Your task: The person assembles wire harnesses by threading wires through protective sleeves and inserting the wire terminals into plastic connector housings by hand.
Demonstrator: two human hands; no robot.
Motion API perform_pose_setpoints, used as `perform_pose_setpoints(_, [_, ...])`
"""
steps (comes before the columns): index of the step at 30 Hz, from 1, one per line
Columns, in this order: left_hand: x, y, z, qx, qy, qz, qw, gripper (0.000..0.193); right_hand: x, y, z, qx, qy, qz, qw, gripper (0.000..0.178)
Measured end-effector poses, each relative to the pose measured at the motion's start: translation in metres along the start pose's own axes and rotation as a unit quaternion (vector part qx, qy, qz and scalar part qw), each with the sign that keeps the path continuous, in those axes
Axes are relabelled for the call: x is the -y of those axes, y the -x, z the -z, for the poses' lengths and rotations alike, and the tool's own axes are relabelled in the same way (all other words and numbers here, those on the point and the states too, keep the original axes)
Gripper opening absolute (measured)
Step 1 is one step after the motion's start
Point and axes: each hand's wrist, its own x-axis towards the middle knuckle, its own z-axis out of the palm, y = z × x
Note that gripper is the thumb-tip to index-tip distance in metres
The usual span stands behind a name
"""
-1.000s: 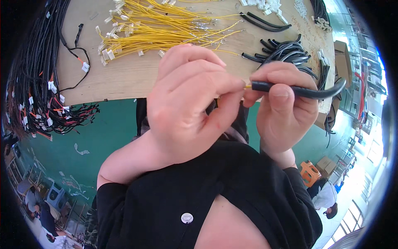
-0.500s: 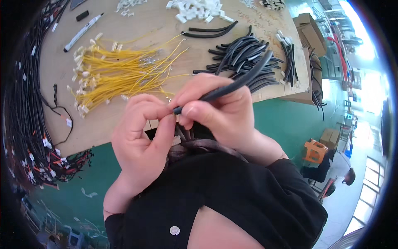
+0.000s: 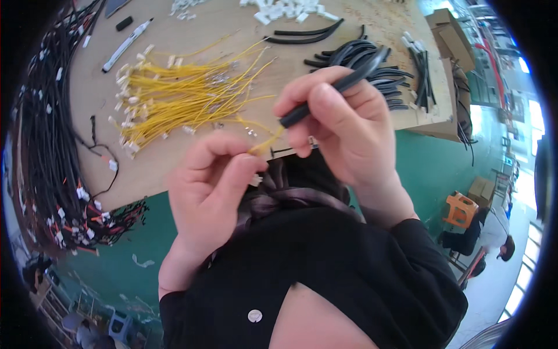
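Observation:
A short length of yellow wire (image 3: pixel 268 143) runs between my hands. My left hand (image 3: pixel 209 186) pinches it between thumb and forefinger, and a small white connector (image 3: pixel 256 180) shows just below those fingers. My right hand (image 3: pixel 357 128) grips a thick black tube (image 3: pixel 295 115), whose far part curves up past the knuckles. The wire meets the tube's lower end; how far it goes inside is hidden. Beyond my left hand lies a bundle of yellow wires (image 3: pixel 180 104) with white connectors. A pile of cut black tubes (image 3: pixel 349 52) lies behind my right hand.
On the wooden table (image 3: pixel 157 168) are a marker (image 3: pixel 125 46), its black cap (image 3: pixel 124 24), two loose black tubes (image 3: pixel 302 36) and white connector housings (image 3: pixel 290 9). Black cable harnesses (image 3: pixel 46 134) drape over the left side. Cardboard boxes (image 3: pixel 450 41) stand right; people sit farther off.
My hands have drawn apart, the right one moving right and up with the black tube. Yellow wire now shows between the tube's end and my left fingers.

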Motion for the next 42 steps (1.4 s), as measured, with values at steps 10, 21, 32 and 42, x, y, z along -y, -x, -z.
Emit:
perform_pose_setpoints(10, [-0.006, 0.0, 0.006, 0.074, 0.069, 0.046, 0.994, 0.013, -0.001, 0.0, 0.01, -0.005, 0.002, 0.048, 0.999, 0.022])
perform_pose_setpoints(21, [-0.011, -0.014, -0.002, 0.084, 0.102, 0.164, 0.977, 0.017, -0.003, 0.001, 0.0, 0.028, 0.075, 0.028, 0.996, 0.017])
perform_pose_setpoints(32, [-0.015, -0.008, -0.007, 0.035, -0.031, 0.069, 0.997, 0.006, -0.003, 0.0, -0.008, -0.011, 0.076, 0.015, 0.997, 0.019])
perform_pose_setpoints(42, [-0.016, -0.006, -0.003, 0.02, -0.098, 0.004, 0.995, 0.005, -0.006, -0.002, -0.007, -0.007, 0.078, 0.051, 0.996, 0.018])
